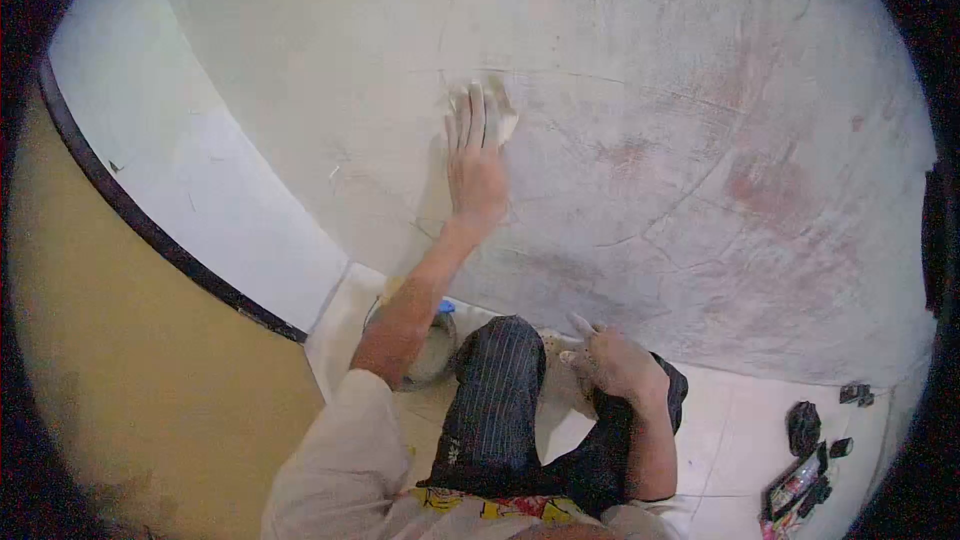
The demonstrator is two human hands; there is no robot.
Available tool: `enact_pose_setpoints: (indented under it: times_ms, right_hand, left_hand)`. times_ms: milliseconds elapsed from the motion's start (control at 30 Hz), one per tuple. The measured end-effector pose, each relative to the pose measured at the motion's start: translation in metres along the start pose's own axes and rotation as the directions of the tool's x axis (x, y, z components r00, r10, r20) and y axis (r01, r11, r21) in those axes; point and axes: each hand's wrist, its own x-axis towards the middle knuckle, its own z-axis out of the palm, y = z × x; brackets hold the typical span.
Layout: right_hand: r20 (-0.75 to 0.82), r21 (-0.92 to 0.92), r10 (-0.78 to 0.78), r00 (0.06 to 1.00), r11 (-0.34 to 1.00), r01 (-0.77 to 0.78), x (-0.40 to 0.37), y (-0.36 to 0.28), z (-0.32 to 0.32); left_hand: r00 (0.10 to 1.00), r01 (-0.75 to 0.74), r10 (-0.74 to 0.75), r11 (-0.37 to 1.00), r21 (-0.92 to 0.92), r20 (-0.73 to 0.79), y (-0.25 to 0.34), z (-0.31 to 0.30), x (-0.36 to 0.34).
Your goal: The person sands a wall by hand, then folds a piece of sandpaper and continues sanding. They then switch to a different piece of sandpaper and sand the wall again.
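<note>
My left hand (pixel 477 165) reaches up to the wall (pixel 620 90), its fingers lying flat over a pale beige sheet (pixel 505 112). The sheet is pressed against the wall surface, and its creased edge shows to the right of the fingers. Low down, by my bent knee, my right hand (pixel 625 365) is closed. A small pale tip (pixel 578 324) sticks out at its upper left; I cannot tell what it belongs to. The wall is greyish, with reddish patches and thin crack-like lines.
A round bucket (pixel 436 365) with a blue piece (pixel 445 307) at its rim stands under my left forearm. White floor tiles (pixel 715 410) run along the wall's foot. Dark items and a colourful packet (pixel 797 485) lie at the right. A dark-edged white panel (pixel 215 200) rises at left.
</note>
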Motion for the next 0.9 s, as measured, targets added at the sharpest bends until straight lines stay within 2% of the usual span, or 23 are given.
enact_pose_setpoints:
  times_ms: [33, 100, 200, 267, 300, 367, 433, 500, 533, 567, 600, 667, 700, 733, 767, 800, 833, 867, 900]
  right_hand:
    - [-0.001, -0.008, 0.000, 1.000, 1.000, 0.000, 0.000, 0.002, 0.002]
    - [0.005, -0.011, -0.001, 1.000, 1.000, 0.001, 0.000, 0.004, 0.002]
    - [0.034, -0.028, -0.007, 0.999, 1.000, 0.008, 0.006, 0.004, 0.004]
    - [-0.034, -0.039, -0.113, 0.993, 0.993, 0.111, 0.017, 0.021, 0.023]
    - [-0.032, -0.037, -0.108, 0.994, 0.994, 0.106, 0.013, 0.016, 0.018]
    - [0.002, -0.001, -0.013, 1.000, 1.000, 0.013, 0.001, -0.001, -0.003]
    - [-0.025, 0.020, 0.003, 1.000, 1.000, -0.003, -0.004, -0.005, -0.006]
    - [-0.039, 0.039, 0.020, 0.999, 0.999, -0.018, 0.002, 0.006, 0.010]
    - [-0.067, -0.058, -0.072, 0.995, 0.996, 0.068, 0.014, 0.028, 0.034]
    - [-0.085, -0.157, -0.161, 0.983, 0.977, 0.147, 0.020, 0.042, 0.045]
    - [-0.075, -0.157, -0.156, 0.985, 0.977, 0.142, 0.011, 0.030, 0.030]
    - [0.030, 0.055, 0.045, 0.999, 0.997, -0.047, -0.006, -0.010, -0.013]
    - [0.046, 0.058, 0.037, 0.998, 0.998, -0.039, -0.001, -0.005, -0.006]
    - [0.024, -0.039, -0.005, 1.000, 0.999, 0.006, 0.008, 0.007, 0.005]
    - [0.004, -0.137, -0.046, 0.999, 0.990, 0.046, 0.014, 0.012, 0.015]
    - [0.024, -0.133, -0.048, 0.999, 0.990, 0.050, 0.018, 0.012, 0.019]
    - [0.115, -0.153, -0.040, 0.993, 0.987, 0.057, 0.021, 0.012, 0.020]
    - [0.189, -0.177, -0.028, 0.982, 0.982, 0.062, 0.022, 0.012, 0.019]
    - [0.178, -0.183, -0.025, 0.984, 0.981, 0.058, 0.021, 0.010, 0.015]
  left_hand:
    - [1.000, 0.011, -0.011, 1.000, 0.000, -0.002, 0.004, -0.010, 0.012]
    - [0.983, -0.046, 0.044, 0.999, -0.004, -0.176, 0.006, -0.029, 0.061]
    - [0.977, -0.070, 0.053, 0.995, -0.076, -0.205, -0.005, -0.062, 0.129]
    - [0.971, -0.113, 0.087, 0.988, -0.105, -0.222, -0.010, -0.066, 0.137]
    - [0.972, -0.112, 0.086, 0.988, -0.110, -0.219, -0.006, -0.061, 0.123]
    - [0.986, -0.050, 0.011, 0.970, -0.238, -0.164, 0.005, -0.043, 0.069]
    - [0.994, -0.016, -0.003, 0.987, -0.162, -0.113, 0.002, -0.007, 0.009]
    - [0.992, -0.045, 0.030, 0.991, -0.122, -0.124, -0.001, 0.004, -0.003]
    - [0.989, -0.061, 0.048, 0.994, -0.094, -0.138, 0.001, 0.009, -0.006]
    - [0.984, -0.097, 0.090, 0.995, -0.038, -0.155, -0.001, 0.001, 0.013]
    - [0.978, -0.129, 0.131, 0.991, 0.023, -0.161, -0.005, -0.014, 0.042]
    - [0.952, -0.159, 0.147, 0.987, -0.026, -0.268, -0.012, -0.041, 0.103]
    - [0.952, -0.153, 0.125, 0.985, -0.082, -0.281, -0.006, -0.062, 0.130]
    - [0.950, -0.149, 0.103, 0.979, -0.136, -0.293, -0.001, -0.078, 0.147]
    - [0.955, -0.141, 0.099, 0.981, -0.132, -0.281, -0.001, -0.086, 0.146]
    - [0.998, 0.061, -0.060, 0.987, -0.145, 0.012, 0.001, -0.092, 0.138]
    - [0.929, 0.259, -0.219, 0.960, -0.105, 0.298, 0.002, -0.095, 0.129]
    - [0.997, 0.069, -0.066, 0.987, -0.143, 0.027, -0.002, -0.072, 0.105]
    - [0.961, -0.134, 0.099, 0.983, -0.124, -0.257, -0.007, -0.034, 0.076]
